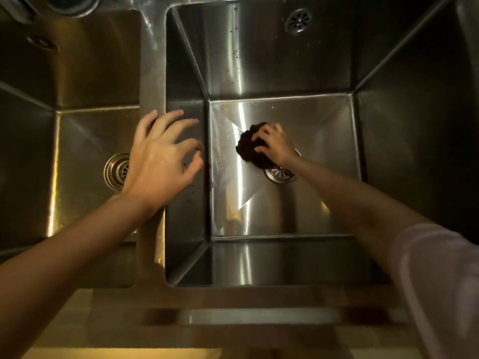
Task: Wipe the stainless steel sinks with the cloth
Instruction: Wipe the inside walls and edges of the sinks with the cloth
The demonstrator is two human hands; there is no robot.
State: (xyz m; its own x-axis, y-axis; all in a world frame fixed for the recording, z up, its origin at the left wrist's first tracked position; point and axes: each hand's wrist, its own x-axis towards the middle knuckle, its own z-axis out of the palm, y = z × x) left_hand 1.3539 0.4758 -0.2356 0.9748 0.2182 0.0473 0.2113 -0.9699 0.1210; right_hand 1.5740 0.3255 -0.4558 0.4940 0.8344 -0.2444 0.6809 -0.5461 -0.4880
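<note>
Overhead, from the head camera, two stainless steel basins sit side by side under warm, dim light, parted by a narrow steel divider (153,86). A pale counter edge (181,353) runs along the near side. The right sink (285,63) is deep, its floor streaked with wet sheen, an overflow grille (298,21) on its far wall. On that floor the right hand (276,145) grips a dark, bunched cloth (250,146), pressed down just beside the drain (281,173); the wad's longer side runs roughly from near to far. The left hand (160,156) hovers with fingers spread and loosely bent over the divider, holding nothing. The left sink (77,73) shows its own drain (116,171).
</note>
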